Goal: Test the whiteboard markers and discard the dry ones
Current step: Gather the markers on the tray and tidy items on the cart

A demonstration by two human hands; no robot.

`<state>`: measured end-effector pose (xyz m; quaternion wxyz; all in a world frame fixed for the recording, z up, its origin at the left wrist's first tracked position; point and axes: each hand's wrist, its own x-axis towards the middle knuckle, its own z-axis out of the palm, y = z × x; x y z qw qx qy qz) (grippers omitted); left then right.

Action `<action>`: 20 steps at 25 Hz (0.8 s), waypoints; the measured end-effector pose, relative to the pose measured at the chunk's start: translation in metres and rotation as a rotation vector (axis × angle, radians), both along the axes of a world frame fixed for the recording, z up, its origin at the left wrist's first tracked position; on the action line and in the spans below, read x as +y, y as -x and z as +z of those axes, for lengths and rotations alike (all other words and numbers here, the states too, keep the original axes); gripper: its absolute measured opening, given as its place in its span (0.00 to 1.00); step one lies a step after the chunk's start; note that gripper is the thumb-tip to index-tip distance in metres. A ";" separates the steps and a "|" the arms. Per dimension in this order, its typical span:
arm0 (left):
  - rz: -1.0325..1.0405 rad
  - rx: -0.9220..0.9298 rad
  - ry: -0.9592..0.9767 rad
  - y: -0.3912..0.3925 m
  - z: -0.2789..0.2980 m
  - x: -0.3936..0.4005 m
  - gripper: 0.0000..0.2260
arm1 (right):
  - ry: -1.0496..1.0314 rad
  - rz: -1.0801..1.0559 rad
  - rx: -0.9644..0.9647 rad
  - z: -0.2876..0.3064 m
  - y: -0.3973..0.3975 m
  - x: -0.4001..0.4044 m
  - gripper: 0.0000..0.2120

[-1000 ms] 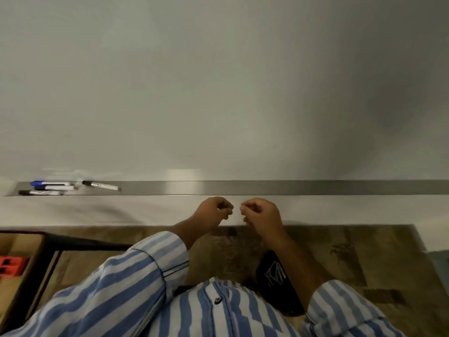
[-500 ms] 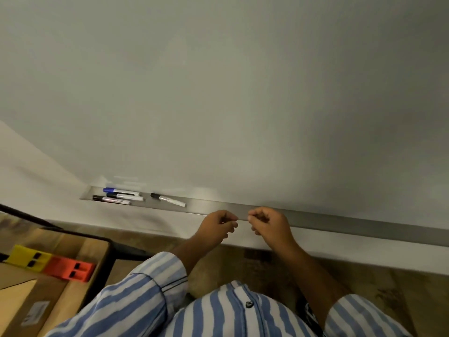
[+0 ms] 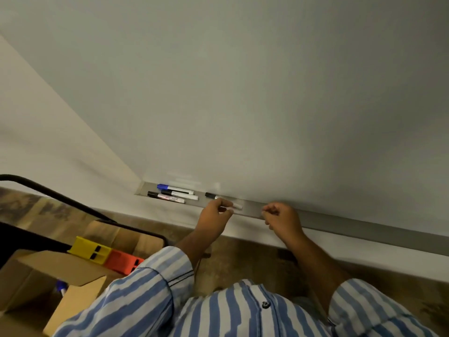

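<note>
A blank whiteboard (image 3: 255,93) fills the view, with a grey metal tray (image 3: 340,223) along its lower edge. At the tray's left end lie a blue-capped marker (image 3: 173,188) and two black-capped markers (image 3: 181,194) (image 3: 165,197). A lone black-capped marker (image 3: 211,195) lies to their right. My left hand (image 3: 215,218) reaches over its white barrel, fingers curled at it. My right hand (image 3: 281,217) hovers by the tray with curled fingers and holds nothing.
An open cardboard box (image 3: 48,288) sits at lower left with a blue-capped marker (image 3: 60,287) inside. Yellow (image 3: 88,250) and orange (image 3: 122,261) plastic pieces lie beside it. A black cable (image 3: 48,192) runs along the left. Patterned floor lies below.
My view has swung left and both hands have moved left along the tray. My left hand has reached the lone black-capped marker.
</note>
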<state>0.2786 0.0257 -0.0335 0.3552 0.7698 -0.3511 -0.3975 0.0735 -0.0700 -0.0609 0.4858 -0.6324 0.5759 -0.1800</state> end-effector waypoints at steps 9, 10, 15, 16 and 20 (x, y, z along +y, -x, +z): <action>0.065 -0.113 -0.100 -0.059 -0.008 -0.012 0.23 | 0.219 0.276 0.304 -0.009 -0.063 -0.005 0.08; 0.051 -0.125 -0.109 -0.060 -0.009 -0.013 0.24 | 0.244 0.286 0.326 -0.008 -0.068 -0.004 0.08; 0.052 -0.068 -0.122 -0.060 -0.016 -0.017 0.24 | 0.267 0.294 0.442 -0.012 -0.079 0.000 0.09; 0.043 -0.074 -0.117 -0.059 -0.017 -0.017 0.23 | 0.260 0.288 0.458 -0.013 -0.079 0.000 0.09; 0.093 -0.016 -0.064 -0.056 -0.020 -0.014 0.18 | 0.246 0.259 0.413 -0.013 -0.067 -0.001 0.06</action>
